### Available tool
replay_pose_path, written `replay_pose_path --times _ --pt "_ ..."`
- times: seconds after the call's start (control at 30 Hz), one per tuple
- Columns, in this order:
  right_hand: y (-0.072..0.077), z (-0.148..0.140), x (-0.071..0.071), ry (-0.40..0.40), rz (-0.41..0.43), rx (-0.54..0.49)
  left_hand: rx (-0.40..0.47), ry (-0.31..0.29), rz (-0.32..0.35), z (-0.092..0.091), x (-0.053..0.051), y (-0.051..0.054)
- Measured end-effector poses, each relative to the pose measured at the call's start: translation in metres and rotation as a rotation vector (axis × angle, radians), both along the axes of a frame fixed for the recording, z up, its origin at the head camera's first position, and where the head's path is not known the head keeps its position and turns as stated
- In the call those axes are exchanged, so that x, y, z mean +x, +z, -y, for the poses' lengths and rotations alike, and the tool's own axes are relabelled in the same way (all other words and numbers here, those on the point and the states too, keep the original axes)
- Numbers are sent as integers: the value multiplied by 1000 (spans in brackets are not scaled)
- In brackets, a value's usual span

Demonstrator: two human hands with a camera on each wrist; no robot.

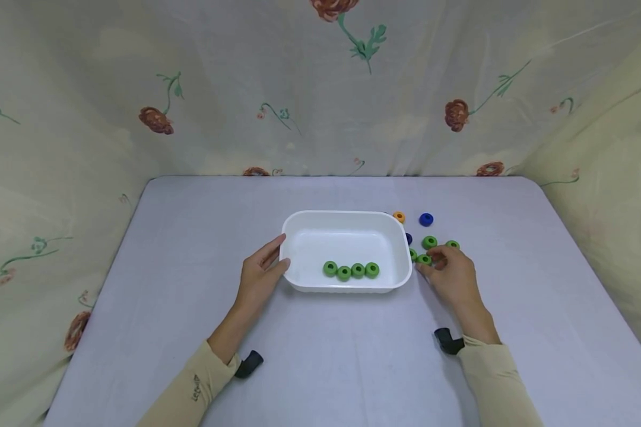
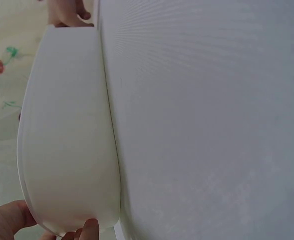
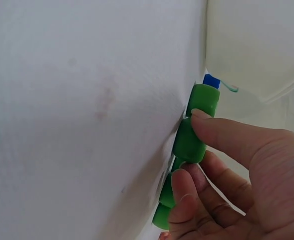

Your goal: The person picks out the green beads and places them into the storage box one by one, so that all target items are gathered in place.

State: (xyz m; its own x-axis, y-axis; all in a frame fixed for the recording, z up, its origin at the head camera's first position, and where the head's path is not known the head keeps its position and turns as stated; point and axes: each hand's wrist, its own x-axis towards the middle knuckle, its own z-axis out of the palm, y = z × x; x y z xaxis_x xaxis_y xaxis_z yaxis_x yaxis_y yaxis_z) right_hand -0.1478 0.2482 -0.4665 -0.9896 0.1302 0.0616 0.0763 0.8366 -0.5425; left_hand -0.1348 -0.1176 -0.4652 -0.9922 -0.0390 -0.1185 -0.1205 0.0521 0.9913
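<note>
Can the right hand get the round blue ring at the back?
Probably yes: the round blue ring lies uncovered near the right hand, though the fingers pinch a round green ring, with another green ring between.

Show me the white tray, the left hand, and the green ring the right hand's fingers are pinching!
White tray [image 1: 347, 242]: head view, bare floor inside.
Left hand [image 1: 257, 274]: head view, back of the hand.
Green ring [image 3: 187, 142]: right wrist view, outer side.

**Right hand pinching a green cylinder**

A second green cylinder is showing just above it, a blue piece farther up. A white container is curving off to its upper right. More green cylinders are sitting below it, partly behind the fingers; white cloth is spreading to its left.
</note>
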Motion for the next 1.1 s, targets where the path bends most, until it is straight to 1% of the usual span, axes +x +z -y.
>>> replay_pose_path --times 0.17,0.53,0.73,0.83,0.97,1.1 --pt "4 0 1 0 44 -6 3 3 4 0 1 1" --pt "7 -5 2 -49 159 -43 -1 1 17 0 0 1" --pt "7 -7 1 -19 213 -41 0 -3 12 1 0 2" --pt "7 -8 1 -19 216 -27 4 -9 5 1 0 1" --pt "11 -11 2 -25 195 -30 5 -13 1 1 0 0" --pt "23 -10 4 -31 126 -33 -1 -12 -4 2 0 0"
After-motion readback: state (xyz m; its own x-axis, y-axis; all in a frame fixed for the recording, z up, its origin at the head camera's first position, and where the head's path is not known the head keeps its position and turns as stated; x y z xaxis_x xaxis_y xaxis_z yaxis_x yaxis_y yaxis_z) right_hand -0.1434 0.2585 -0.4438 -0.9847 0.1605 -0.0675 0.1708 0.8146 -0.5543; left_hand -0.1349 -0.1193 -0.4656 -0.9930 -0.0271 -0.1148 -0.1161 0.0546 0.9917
